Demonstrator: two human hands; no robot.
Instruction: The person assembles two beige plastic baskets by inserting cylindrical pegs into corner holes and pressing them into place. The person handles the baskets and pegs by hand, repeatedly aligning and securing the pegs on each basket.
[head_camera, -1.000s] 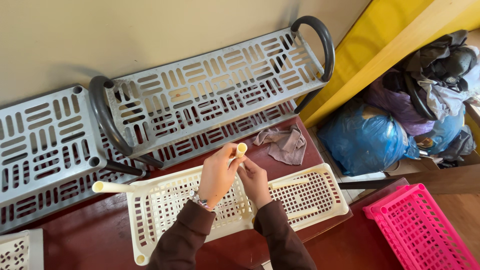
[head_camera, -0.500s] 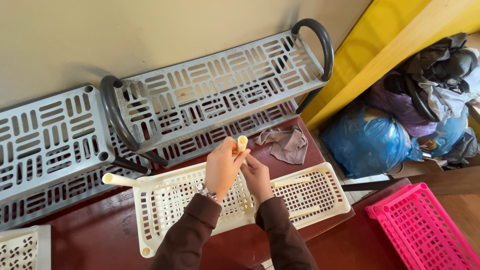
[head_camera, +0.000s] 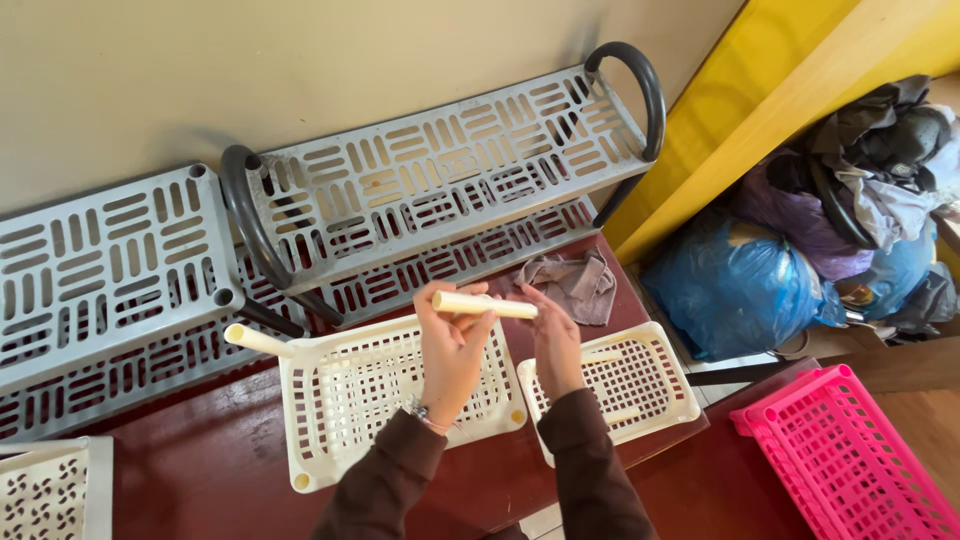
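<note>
At the far left, a grey slotted shelf (head_camera: 95, 265) lies flat against the wall, and a corner of a white perforated panel (head_camera: 45, 492) shows at the near left edge. Beside them, a cream tray (head_camera: 350, 400) sits on the dark red table (head_camera: 190, 470), with a short cream tube (head_camera: 255, 340) standing out from its far left corner.

Your left hand (head_camera: 450, 350) is closed around a loose cream tube (head_camera: 485, 304), thumb and fingers wrapped on its left end. A second ago you held that tube nearly upright; you have now turned it to lie level, pointing left to right above the trays. Your right hand (head_camera: 553, 335) has its fingertips on the tube's right end, a light pinch and no full grip. So the tube is in the air between both hands, touching no tray, and its ends are now in line with the tray corners, not their faces.

A second cream tray (head_camera: 640, 385) lies just right of the first. Behind your hands a longer grey shelf (head_camera: 440, 190) with black hoop ends leans up; a grey rag (head_camera: 575, 285) lies near it. Farther right are a blue bag (head_camera: 735, 285) and a pink basket (head_camera: 850, 450).
</note>
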